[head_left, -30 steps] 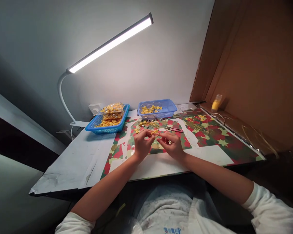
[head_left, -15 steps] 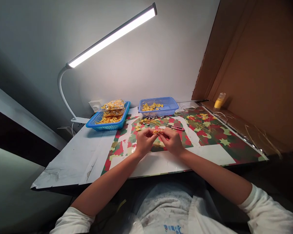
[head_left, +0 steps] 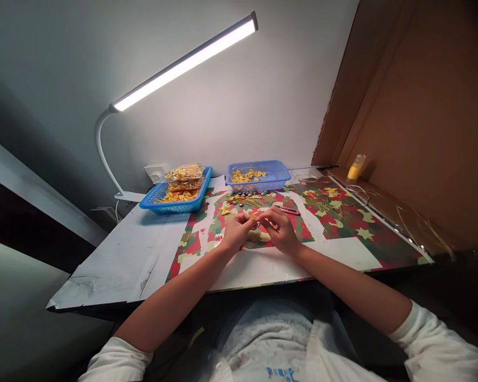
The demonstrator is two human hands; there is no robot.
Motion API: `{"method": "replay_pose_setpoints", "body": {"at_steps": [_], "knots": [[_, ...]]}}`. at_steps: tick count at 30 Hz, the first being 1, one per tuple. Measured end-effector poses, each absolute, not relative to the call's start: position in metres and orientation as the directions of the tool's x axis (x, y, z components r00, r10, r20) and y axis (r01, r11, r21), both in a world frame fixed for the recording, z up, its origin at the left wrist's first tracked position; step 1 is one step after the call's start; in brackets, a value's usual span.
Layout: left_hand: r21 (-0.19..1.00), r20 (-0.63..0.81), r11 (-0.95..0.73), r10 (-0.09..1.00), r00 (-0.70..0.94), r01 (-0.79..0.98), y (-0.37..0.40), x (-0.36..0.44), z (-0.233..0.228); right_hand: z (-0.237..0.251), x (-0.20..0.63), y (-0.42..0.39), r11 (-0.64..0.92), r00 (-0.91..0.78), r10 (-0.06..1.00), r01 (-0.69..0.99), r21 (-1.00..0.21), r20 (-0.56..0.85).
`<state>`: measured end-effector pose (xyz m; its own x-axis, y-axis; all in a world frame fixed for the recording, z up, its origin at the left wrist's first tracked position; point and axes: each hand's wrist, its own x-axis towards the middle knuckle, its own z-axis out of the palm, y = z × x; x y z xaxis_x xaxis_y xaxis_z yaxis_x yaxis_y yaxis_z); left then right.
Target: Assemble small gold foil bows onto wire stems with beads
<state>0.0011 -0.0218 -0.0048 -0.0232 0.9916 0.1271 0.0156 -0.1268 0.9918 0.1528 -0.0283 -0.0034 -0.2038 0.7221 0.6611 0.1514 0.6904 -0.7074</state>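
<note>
My left hand (head_left: 237,230) is closed in a pinch on a small yellow bow (head_left: 253,216), mostly covered by the fingers. A tiny silver bell (head_left: 257,225) shows just under the fingertips. Close beside it, my right hand (head_left: 279,229) has thumb and finger pinched at the bow; what lies between them is too small to make out. Beyond the hands are gold twist ties (head_left: 245,200), several silver bells (head_left: 263,193) and a loose yellow bow (head_left: 224,210). A pink utility knife (head_left: 290,211) lies behind my right hand.
A blue basket (head_left: 171,208) at back left holds many yellow bows and a plastic bag. Another blue basket (head_left: 258,184) at back centre has some bows. A clip lamp (head_left: 187,62) shines overhead. At right stands a yellow-filled bottle (head_left: 356,167), near scattered gold strands (head_left: 332,204).
My right hand's fingers have lifted and turned over the bow, partly covering the knife. The bow is now more hidden, and a silver bell shows below the fingertips.
</note>
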Motion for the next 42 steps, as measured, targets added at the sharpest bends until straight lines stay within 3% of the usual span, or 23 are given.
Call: {"method": "replay_pose_setpoints", "body": {"at_steps": [4, 9, 12, 19, 25, 37, 42], "knots": [[0.997, 0.072, -0.074, 0.995, -0.065, -0.027, -0.02, 0.0, -0.002, 0.009, 0.159, -0.029, 0.66, -0.127, 0.743, -0.024, -0.751, 0.657], [0.996, 0.053, -0.06, 0.993, -0.102, -0.064, -0.017, -0.001, 0.003, 0.027, 0.189, -0.014, 0.262, -0.125, 0.93, -0.437, -0.861, 0.346], [0.997, 0.058, -0.063, 0.99, -0.131, -0.034, -0.018, -0.003, 0.005, 0.037, 0.212, -0.008, 0.192, -0.112, 0.949, -0.541, -0.819, 0.296], [0.996, 0.081, -0.074, 0.985, -0.155, 0.049, -0.014, -0.009, 0.007, 0.047, 0.238, -0.009, 0.356, -0.046, 0.907, -0.447, -0.821, 0.418], [0.997, 0.081, -0.077, 0.981, -0.175, 0.033, -0.006, -0.017, 0.002, 0.047, 0.248, -0.004, 0.438, 0.053, 0.879, -0.481, -0.759, 0.473], [0.991, 0.114, -0.099, 0.976, -0.186, 0.085, -0.003, -0.017, -0.001, 0.044, 0.249, 0.002, 0.396, 0.114, 0.89, -0.672, -0.626, 0.441], [0.998, 0.067, -0.064, 0.994, -0.09, 0.029, -0.009, -0.013, 0.004, 0.042, 0.225, -0.007, 0.272, -0.05, 0.912, -0.666, -0.694, 0.406]]}}
